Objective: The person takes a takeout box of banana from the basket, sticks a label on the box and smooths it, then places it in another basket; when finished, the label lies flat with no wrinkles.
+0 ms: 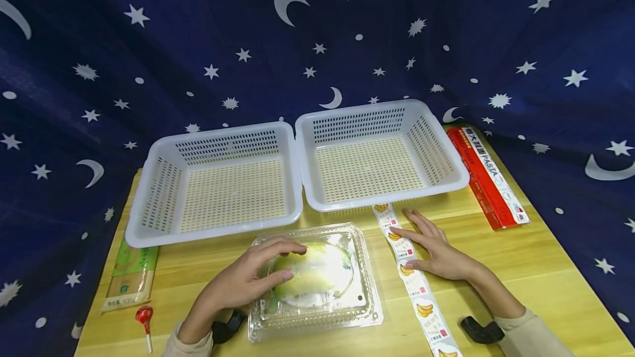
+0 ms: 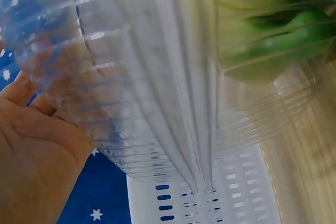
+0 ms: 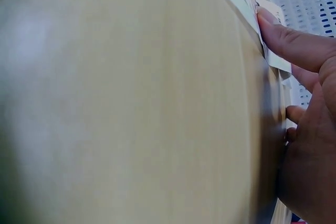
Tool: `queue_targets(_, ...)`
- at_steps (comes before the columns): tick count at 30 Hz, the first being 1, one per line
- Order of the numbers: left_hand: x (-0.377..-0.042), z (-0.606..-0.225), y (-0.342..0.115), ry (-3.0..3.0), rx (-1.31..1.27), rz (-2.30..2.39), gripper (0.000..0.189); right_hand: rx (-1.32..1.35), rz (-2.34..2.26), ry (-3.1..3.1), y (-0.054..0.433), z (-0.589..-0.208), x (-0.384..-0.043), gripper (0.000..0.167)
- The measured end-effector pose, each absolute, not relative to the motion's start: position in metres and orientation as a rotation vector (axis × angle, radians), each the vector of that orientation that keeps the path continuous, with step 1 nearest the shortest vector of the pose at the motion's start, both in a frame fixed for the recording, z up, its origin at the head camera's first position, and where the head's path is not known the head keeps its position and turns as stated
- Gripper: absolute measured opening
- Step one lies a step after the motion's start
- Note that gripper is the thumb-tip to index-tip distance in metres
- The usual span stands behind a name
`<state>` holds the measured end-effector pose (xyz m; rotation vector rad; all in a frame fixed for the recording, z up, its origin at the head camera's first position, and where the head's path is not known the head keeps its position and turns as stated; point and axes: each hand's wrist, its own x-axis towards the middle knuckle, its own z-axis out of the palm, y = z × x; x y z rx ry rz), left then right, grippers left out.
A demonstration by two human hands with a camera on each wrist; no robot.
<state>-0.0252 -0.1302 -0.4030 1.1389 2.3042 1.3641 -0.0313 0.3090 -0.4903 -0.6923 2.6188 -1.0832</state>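
A clear plastic clamshell box (image 1: 367, 296) lies closed near the table's front, with yellow-green produce (image 2: 278, 45) inside whose kind I cannot tell. Over its left part is my left hand (image 1: 248, 277), fingers extended above the lid; whether they touch it is unclear. To the right of the box runs a long strip of banana-printed labels (image 1: 416, 284), its far end by the right basket. My right hand (image 1: 441, 252) rests on this strip, fingers spread and nearly straight. In the right wrist view the thumb (image 3: 294, 43) lies against the strip's edge.
Two white perforated baskets, left (image 1: 233, 197) and right (image 1: 367, 169), stand side by side behind the hands. A red pasta packet (image 1: 488, 180) lies at the right edge. At left are a green-and-clear noodle packet (image 1: 131, 277), partly under the left basket, and a red lollipop (image 1: 144, 315).
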Motion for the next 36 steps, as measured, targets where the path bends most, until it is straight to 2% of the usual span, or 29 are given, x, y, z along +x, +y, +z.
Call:
queue_targets(2, -0.025, -0.402, -0.130, 2.309, 1.137, 1.361, 0.039, -0.696, -1.107, 2.634, 0.308, -0.491, -0.031, 0.065)
queue_targets(6, -0.024, -0.401, -0.129, 2.313, 1.130, 1.357, 0.041, -0.687, -1.186, 2.715, 0.305, -0.490, -0.032, 0.044)
queue_targets(9, -0.023, -0.400, -0.129, 2.312, 1.133, 1.357, 0.042, -0.696, -1.324, 2.699, 0.300, -0.484, -0.034, 0.037)
queue_targets(15, -0.020, -0.391, -0.132, 2.338, 1.167, 1.361, 0.043, -0.714, -1.694, 2.342, 0.282, -0.458, -0.039, 0.037)
queue_targets(26, -0.019, -0.374, -0.130, 2.343, 1.204, 1.363, 0.044, -0.616, -1.854, 2.309, 0.254, -0.399, -0.052, 0.029)
queue_targets(36, -0.018, -0.366, -0.117, 2.260, 1.381, 1.379, 0.046, -0.584, -2.085, 2.118, 0.201, -0.365, -0.062, 0.048)
